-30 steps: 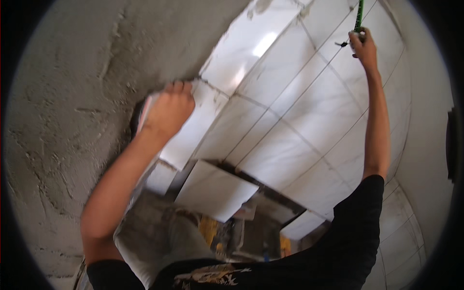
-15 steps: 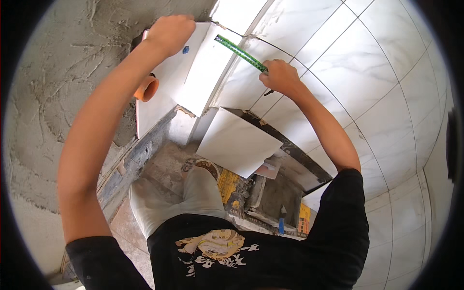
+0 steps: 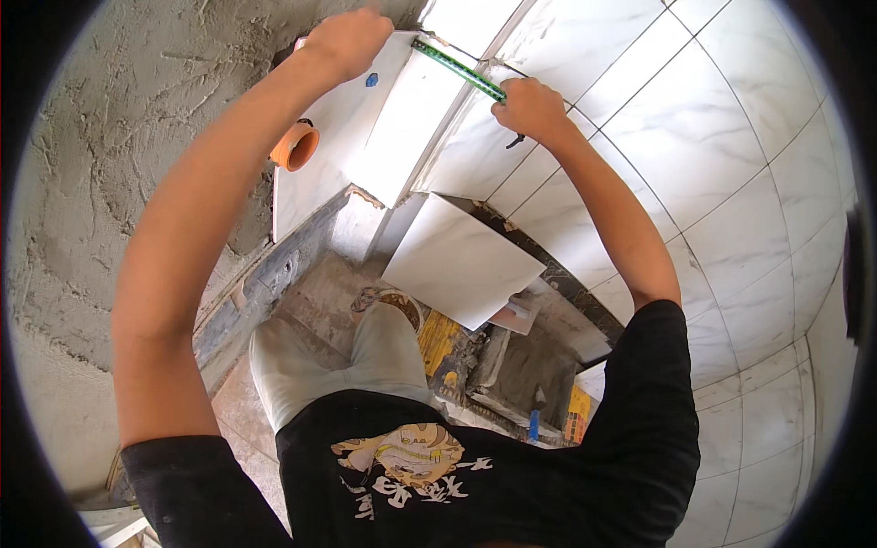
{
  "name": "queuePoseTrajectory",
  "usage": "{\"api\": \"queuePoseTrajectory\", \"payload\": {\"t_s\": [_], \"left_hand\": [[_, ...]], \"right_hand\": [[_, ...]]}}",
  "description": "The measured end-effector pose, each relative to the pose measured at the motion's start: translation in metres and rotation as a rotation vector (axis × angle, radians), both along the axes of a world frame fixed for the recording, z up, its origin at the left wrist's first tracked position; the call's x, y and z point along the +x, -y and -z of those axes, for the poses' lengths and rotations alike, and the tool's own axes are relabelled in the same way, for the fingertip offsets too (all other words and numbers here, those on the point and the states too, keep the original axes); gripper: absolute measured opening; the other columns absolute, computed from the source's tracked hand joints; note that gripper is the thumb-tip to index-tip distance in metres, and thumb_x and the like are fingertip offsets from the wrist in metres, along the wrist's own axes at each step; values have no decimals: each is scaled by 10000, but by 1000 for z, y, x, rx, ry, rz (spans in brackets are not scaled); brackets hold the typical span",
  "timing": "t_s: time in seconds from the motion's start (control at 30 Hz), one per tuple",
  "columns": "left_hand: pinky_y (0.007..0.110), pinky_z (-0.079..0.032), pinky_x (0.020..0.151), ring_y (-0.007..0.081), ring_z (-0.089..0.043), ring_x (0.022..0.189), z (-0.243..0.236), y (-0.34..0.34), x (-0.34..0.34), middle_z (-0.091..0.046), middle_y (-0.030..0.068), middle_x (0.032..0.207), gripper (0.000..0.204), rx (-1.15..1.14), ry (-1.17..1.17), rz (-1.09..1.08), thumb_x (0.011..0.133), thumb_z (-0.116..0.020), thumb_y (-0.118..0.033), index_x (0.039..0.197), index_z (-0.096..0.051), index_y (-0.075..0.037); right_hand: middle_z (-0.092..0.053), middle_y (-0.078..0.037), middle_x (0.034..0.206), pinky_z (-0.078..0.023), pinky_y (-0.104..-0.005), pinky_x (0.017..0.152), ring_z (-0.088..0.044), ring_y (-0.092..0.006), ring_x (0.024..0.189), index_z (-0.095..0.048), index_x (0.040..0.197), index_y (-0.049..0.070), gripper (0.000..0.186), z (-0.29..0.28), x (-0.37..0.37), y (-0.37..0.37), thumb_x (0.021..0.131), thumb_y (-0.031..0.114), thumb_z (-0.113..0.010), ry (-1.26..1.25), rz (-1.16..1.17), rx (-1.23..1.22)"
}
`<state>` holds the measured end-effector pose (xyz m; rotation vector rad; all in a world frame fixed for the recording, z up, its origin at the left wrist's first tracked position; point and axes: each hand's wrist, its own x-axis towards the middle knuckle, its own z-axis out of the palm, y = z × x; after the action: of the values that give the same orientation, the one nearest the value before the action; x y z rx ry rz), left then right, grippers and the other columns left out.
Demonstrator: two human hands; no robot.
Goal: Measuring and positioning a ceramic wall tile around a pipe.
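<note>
Green measuring tape (image 3: 459, 69) lies across the bright white strip (image 3: 411, 110), near end in my right hand (image 3: 530, 108), fingers curled closed round it. My left hand (image 3: 349, 44) is at the upper edge of a white tile (image 3: 345, 137); can't tell how closed. Orange pipe (image 3: 294, 148) beside it. Rough grey wall (image 3: 82, 192) left, marbled tiled wall (image 3: 676, 119) right, dusty floor (image 3: 315, 297) below.

left hand (image 3: 349, 42) with fingertips hidden, green strip (image 3: 459, 70) partly covered
</note>
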<state>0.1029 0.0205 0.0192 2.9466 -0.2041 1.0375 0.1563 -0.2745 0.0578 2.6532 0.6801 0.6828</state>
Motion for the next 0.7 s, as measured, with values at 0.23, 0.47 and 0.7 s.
{"api": "queuePoseTrajectory", "payload": {"t_s": [0.23, 0.47, 0.7], "left_hand": [[421, -541, 869, 313, -636, 1106, 16, 1, -41, -610, 125, 1218, 325, 243, 272, -61, 777, -645, 87, 1075, -713, -24], [370, -418, 916, 241, -566, 1053, 26, -6, -63, -613, 100, 990, 190, 182, 347, -158, 823, -641, -158, 970, -743, -94], [384, -418, 926, 277, -531, 1072, 41, -5, -72, -559, 122, 1065, 304, 82, 443, -62, 813, -625, -134, 1101, -707, -77]], "right_hand": [[-718, -158, 889, -546, -408, 793, -705, -298, 841, -674, 1078, 33, 375, 14, 3, 21, 836, 317, -708, -248, -297, 537], [-675, -58, 870, -492, -269, 510, -584, -97, 628, -660, 1187, 30, 404, 30, 21, -67, 887, 282, -757, -175, -769, 716], [-697, -215, 1191, -543, -383, 894, -705, -318, 1000, -546, 1381, 42, 598, 22, 49, -122, 821, 166, -718, -116, -793, 548]]}}
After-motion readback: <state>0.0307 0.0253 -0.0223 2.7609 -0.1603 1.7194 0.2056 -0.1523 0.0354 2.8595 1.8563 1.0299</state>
